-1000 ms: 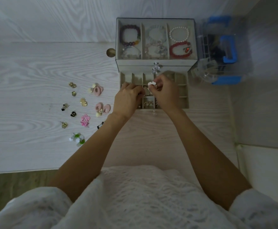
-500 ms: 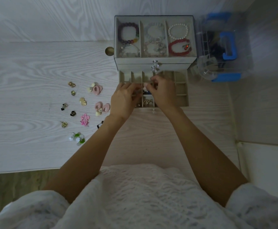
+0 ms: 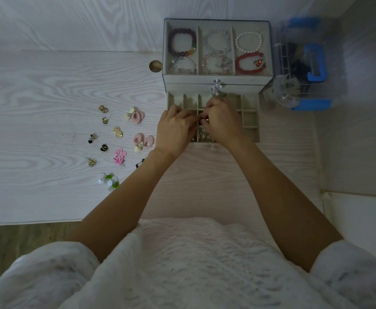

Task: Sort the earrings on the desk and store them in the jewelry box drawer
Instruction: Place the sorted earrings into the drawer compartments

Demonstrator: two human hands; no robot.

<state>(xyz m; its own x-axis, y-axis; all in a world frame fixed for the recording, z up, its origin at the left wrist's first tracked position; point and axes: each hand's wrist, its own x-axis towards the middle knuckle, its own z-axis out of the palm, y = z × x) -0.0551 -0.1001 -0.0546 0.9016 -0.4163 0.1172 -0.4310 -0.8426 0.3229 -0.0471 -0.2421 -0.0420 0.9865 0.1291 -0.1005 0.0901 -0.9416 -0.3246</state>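
A pale wood-grain desk (image 3: 48,90) is filling most of the view, its grain running left to right. At its far edge a cream, fabric-lined rectangular jewelry box (image 3: 218,80) is standing, its top tray split into three compartments that are holding beaded bracelets: dark purple on the left, pale translucent in the middle, white pearl and red on the right. Its lowest drawer (image 3: 250,121) is standing pulled out toward the person, long axis lying left to right, gridded into small square cells, with a few gold rings showing in a near cell. A clear plastic case with blue handles (image 3: 309,70) is sitting just to the right of the box.

Both hands are hovering over the middle of the drawer, fingertips meeting. The left hand (image 3: 174,130) is curling its fingers inward toward the right hand (image 3: 223,121), which is likewise curling tightly. Something tiny is glinting between the fingertips, but it is too small to tell what it is or which hand is pinching it.

Loose earrings (image 3: 115,141) are lying scattered on the desk left of the drawer, well apart from the hands: pink round discs with cream shell pieces, gold heart and bow shapes, small black studs, a pink knotted flower (image 3: 120,155) and a green-and-white beaded cluster (image 3: 110,181) nearest the person.
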